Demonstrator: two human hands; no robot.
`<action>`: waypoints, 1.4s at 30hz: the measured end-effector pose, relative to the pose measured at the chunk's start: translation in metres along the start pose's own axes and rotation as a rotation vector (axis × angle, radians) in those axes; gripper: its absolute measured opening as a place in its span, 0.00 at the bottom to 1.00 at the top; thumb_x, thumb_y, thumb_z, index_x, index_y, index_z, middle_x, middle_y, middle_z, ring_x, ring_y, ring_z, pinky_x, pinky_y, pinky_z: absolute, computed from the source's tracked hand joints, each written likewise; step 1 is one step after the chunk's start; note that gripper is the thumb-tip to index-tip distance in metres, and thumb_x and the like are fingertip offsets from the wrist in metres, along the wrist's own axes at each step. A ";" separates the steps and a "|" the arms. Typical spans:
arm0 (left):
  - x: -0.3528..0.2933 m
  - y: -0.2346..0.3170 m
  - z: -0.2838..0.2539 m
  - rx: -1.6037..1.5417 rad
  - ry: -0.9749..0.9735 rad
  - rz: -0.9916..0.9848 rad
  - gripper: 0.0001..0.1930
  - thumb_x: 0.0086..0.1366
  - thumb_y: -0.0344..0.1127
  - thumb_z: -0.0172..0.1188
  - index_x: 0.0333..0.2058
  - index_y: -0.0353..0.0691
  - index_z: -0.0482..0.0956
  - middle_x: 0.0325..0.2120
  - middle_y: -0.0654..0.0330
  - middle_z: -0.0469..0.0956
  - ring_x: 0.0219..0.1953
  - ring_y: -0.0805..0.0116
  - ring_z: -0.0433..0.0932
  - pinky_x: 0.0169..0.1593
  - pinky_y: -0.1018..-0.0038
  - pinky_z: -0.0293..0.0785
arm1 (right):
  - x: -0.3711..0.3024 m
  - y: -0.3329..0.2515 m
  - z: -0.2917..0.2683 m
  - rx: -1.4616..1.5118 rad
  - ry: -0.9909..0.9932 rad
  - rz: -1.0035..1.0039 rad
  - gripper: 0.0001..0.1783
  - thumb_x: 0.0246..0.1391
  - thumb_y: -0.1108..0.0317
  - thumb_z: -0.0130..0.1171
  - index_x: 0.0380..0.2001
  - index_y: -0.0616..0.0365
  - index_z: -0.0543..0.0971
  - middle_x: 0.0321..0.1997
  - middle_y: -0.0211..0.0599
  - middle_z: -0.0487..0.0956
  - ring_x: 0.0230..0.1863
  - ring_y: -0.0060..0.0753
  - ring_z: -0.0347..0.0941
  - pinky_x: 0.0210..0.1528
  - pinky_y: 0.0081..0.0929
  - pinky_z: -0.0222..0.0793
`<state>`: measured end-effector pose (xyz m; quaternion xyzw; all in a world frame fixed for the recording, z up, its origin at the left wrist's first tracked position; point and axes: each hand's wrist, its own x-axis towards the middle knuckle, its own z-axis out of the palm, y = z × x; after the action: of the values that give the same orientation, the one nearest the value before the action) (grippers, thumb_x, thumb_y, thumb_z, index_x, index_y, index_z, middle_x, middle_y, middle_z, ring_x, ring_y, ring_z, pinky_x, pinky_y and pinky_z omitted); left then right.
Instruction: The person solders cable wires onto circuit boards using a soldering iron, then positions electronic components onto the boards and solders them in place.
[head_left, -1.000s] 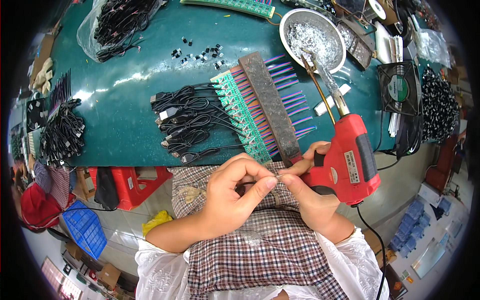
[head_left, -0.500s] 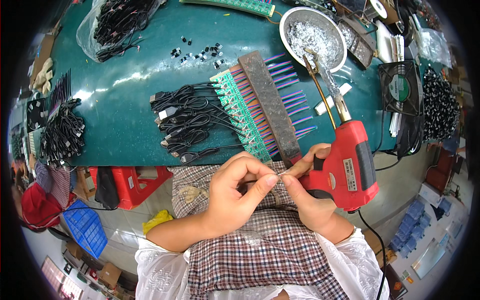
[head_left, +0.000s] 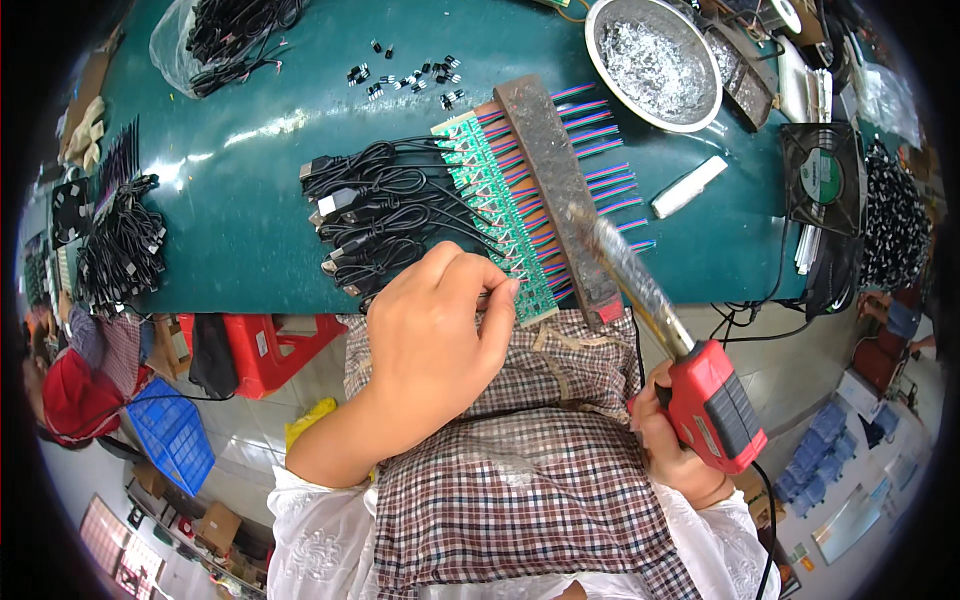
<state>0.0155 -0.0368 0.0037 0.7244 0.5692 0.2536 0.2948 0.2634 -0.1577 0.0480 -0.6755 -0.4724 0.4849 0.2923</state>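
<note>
A thin, strip-shaped green circuit board (head_left: pixel 503 215) lies beside a rough, dark bar (head_left: pixel 560 190) on the glossy green table (head_left: pixel 230 230). The left hand (head_left: pixel 435 325) curls its fingers at the board, gripping what I cannot tell; the right hand (head_left: pixel 668 450) clasps a red plastic soldering gun (head_left: pixel 715 405). Below: a red stool (head_left: pixel 255 350).

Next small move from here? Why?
Probably ease the red soldering gun's metal tip left toward the near end of the green circuit board: the right hand holds the gun, its tip overlaps the dark bar in view, and the left hand is already at that end. What it pinches is unclear.
</note>
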 end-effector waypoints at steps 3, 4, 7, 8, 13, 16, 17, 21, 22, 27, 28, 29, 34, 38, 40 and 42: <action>0.001 0.000 -0.001 0.015 -0.016 -0.005 0.07 0.60 0.29 0.72 0.28 0.40 0.80 0.24 0.60 0.77 0.23 0.62 0.78 0.26 0.67 0.71 | -0.008 0.016 -0.005 -0.084 -0.021 -0.034 0.15 0.41 0.81 0.70 0.36 0.61 0.81 0.35 0.41 0.79 0.33 0.45 0.78 0.35 0.37 0.73; 0.002 0.000 -0.001 0.022 -0.022 -0.003 0.06 0.59 0.27 0.72 0.29 0.38 0.81 0.24 0.61 0.78 0.22 0.67 0.78 0.26 0.71 0.69 | -0.008 0.020 -0.006 -0.096 -0.030 -0.040 0.16 0.40 0.81 0.70 0.36 0.61 0.81 0.34 0.41 0.79 0.32 0.45 0.77 0.33 0.36 0.73; 0.002 0.000 -0.002 0.017 -0.046 -0.007 0.06 0.59 0.27 0.72 0.28 0.39 0.81 0.24 0.60 0.78 0.23 0.67 0.79 0.27 0.70 0.71 | -0.006 0.023 -0.010 -0.184 -0.089 -0.247 0.18 0.38 0.81 0.72 0.36 0.62 0.81 0.34 0.41 0.79 0.29 0.43 0.77 0.31 0.35 0.73; 0.002 0.000 -0.002 0.018 -0.047 -0.008 0.06 0.59 0.27 0.72 0.28 0.39 0.81 0.24 0.60 0.78 0.23 0.67 0.79 0.27 0.70 0.71 | -0.005 0.022 -0.011 -0.212 -0.118 -0.234 0.18 0.37 0.81 0.72 0.37 0.62 0.81 0.33 0.41 0.79 0.28 0.42 0.77 0.30 0.34 0.73; 0.002 0.001 -0.001 0.042 -0.052 -0.006 0.07 0.59 0.27 0.72 0.27 0.39 0.80 0.24 0.61 0.78 0.24 0.67 0.80 0.28 0.70 0.73 | 0.003 0.013 -0.010 -0.360 -0.098 -0.410 0.18 0.38 0.80 0.73 0.36 0.63 0.81 0.33 0.41 0.80 0.28 0.43 0.78 0.31 0.34 0.75; 0.002 0.001 0.000 0.055 -0.052 -0.007 0.07 0.59 0.27 0.72 0.27 0.40 0.80 0.24 0.61 0.79 0.24 0.67 0.80 0.28 0.70 0.73 | 0.006 0.011 -0.007 -0.319 -0.070 -0.392 0.17 0.39 0.80 0.74 0.35 0.63 0.81 0.31 0.41 0.80 0.28 0.44 0.79 0.31 0.34 0.76; 0.002 0.001 0.000 0.056 -0.053 -0.008 0.07 0.59 0.27 0.72 0.27 0.40 0.80 0.24 0.61 0.79 0.24 0.67 0.80 0.28 0.70 0.73 | 0.006 0.012 -0.006 -0.329 -0.077 -0.389 0.17 0.39 0.80 0.74 0.35 0.63 0.81 0.31 0.41 0.80 0.28 0.44 0.79 0.31 0.34 0.76; 0.002 0.001 0.001 0.075 -0.047 -0.006 0.08 0.59 0.27 0.72 0.26 0.40 0.79 0.24 0.62 0.78 0.23 0.68 0.80 0.28 0.70 0.72 | 0.008 0.013 -0.005 -0.344 -0.078 -0.426 0.17 0.39 0.82 0.74 0.34 0.63 0.80 0.30 0.42 0.80 0.27 0.44 0.78 0.30 0.34 0.76; 0.002 0.001 0.001 0.076 -0.046 -0.005 0.08 0.59 0.27 0.72 0.26 0.40 0.79 0.24 0.62 0.78 0.23 0.68 0.80 0.28 0.70 0.72 | 0.009 0.013 -0.005 -0.367 -0.068 -0.457 0.17 0.39 0.82 0.74 0.34 0.63 0.80 0.30 0.42 0.80 0.26 0.44 0.78 0.30 0.33 0.75; 0.003 0.001 0.002 0.083 -0.044 0.005 0.08 0.58 0.27 0.72 0.27 0.40 0.79 0.24 0.62 0.78 0.23 0.69 0.80 0.28 0.70 0.72 | 0.010 0.012 -0.005 -0.331 -0.076 -0.428 0.17 0.38 0.83 0.73 0.34 0.63 0.80 0.29 0.41 0.78 0.26 0.42 0.77 0.28 0.33 0.73; 0.003 0.001 0.002 0.086 -0.045 0.007 0.08 0.58 0.27 0.72 0.27 0.41 0.79 0.24 0.62 0.78 0.23 0.69 0.79 0.28 0.70 0.72 | 0.011 0.013 -0.005 -0.348 -0.064 -0.483 0.17 0.38 0.83 0.73 0.34 0.63 0.79 0.29 0.41 0.78 0.25 0.41 0.76 0.28 0.33 0.73; 0.003 0.001 0.002 0.086 -0.045 0.006 0.08 0.58 0.27 0.72 0.27 0.41 0.79 0.24 0.62 0.78 0.23 0.69 0.79 0.28 0.70 0.72 | 0.010 0.013 -0.006 -0.348 -0.064 -0.482 0.17 0.38 0.83 0.73 0.34 0.63 0.79 0.29 0.41 0.78 0.25 0.41 0.76 0.28 0.33 0.73; 0.003 0.001 0.001 0.095 -0.050 0.005 0.08 0.58 0.28 0.72 0.26 0.41 0.79 0.24 0.62 0.78 0.23 0.69 0.80 0.28 0.70 0.72 | 0.004 0.015 -0.011 -0.395 -0.103 -0.455 0.18 0.37 0.82 0.73 0.34 0.64 0.79 0.28 0.41 0.76 0.24 0.40 0.75 0.27 0.31 0.71; 0.004 0.001 0.001 0.099 -0.050 0.006 0.08 0.57 0.27 0.72 0.27 0.40 0.79 0.24 0.62 0.78 0.23 0.69 0.80 0.27 0.70 0.72 | 0.001 0.016 -0.011 -0.391 -0.074 -0.377 0.18 0.37 0.82 0.73 0.35 0.64 0.80 0.27 0.41 0.76 0.24 0.39 0.75 0.26 0.30 0.70; 0.005 0.001 0.000 0.087 -0.049 0.008 0.08 0.57 0.27 0.73 0.27 0.40 0.79 0.24 0.62 0.78 0.23 0.68 0.80 0.28 0.70 0.73 | 0.001 0.016 -0.010 -0.306 -0.049 -0.333 0.18 0.37 0.81 0.73 0.35 0.64 0.79 0.27 0.41 0.77 0.23 0.39 0.75 0.27 0.29 0.69; 0.007 0.000 -0.002 0.073 -0.068 0.011 0.08 0.57 0.27 0.72 0.27 0.40 0.80 0.24 0.62 0.78 0.23 0.68 0.80 0.28 0.70 0.73 | 0.002 0.016 -0.011 -0.328 -0.055 -0.364 0.18 0.37 0.81 0.73 0.35 0.65 0.79 0.26 0.41 0.77 0.23 0.39 0.75 0.27 0.29 0.69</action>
<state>0.0157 -0.0298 0.0053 0.7459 0.5639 0.2094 0.2860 0.2792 -0.1614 0.0378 -0.6042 -0.6664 0.3595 0.2483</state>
